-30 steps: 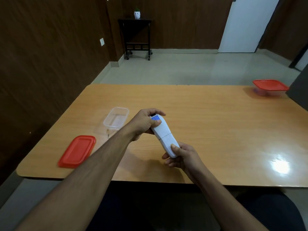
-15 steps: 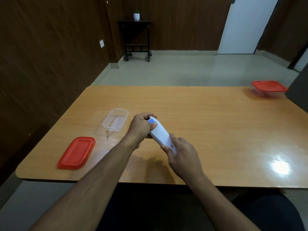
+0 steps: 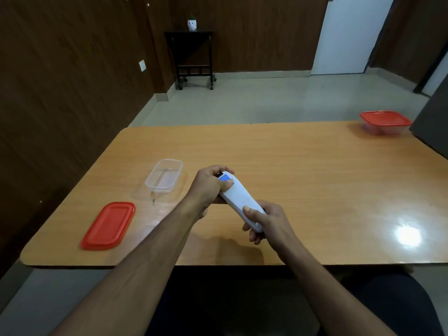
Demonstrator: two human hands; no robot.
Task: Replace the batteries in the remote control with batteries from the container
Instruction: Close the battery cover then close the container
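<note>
A white remote control with a blue label near its far end is held back side up above the table. My left hand grips its far end, thumb on the blue label. My right hand grips the near end, thumb pressed on the back cover. A clear open plastic container stands to the left of the hands and looks empty. Its red lid lies flat nearer the front left corner. No batteries are visible.
The wooden table reaches to a front edge close to my body. A second container with a red lid sits at the far right corner beside a dark object. A small dark speck lies near the clear container.
My right hand shifted along the remote's near end, from cupping it below to lying over it, then back to a side grip with the thumb on the cover. The remote stays between both hands.
</note>
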